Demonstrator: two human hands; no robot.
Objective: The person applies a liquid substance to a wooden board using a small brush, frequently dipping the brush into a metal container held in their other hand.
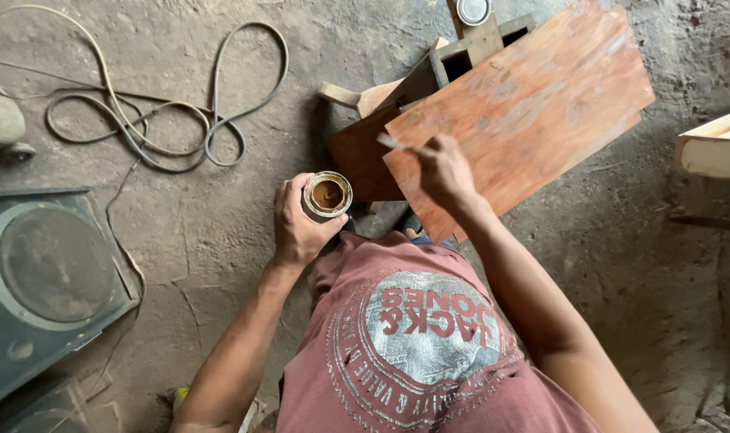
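While the person looks down at a dirt floor, the scene stands thus:
Left hand (299,220): wrapped around a small open tin (327,195) of brown liquid, left of the board.
Right hand (442,170): closed on a thin brush (397,145), its tip at the board's left edge.
Board (517,112): reddish-brown, tilted, resting on a wooden stand (429,76).
Far left: looped cable (164,120).
Near left: dark speaker box (48,281).

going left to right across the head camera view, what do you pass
Dark square speaker box → looped grey cable → left hand gripping a small open tin of brown liquid → right hand holding a brush → reddish-brown wooden board → pale wooden piece.
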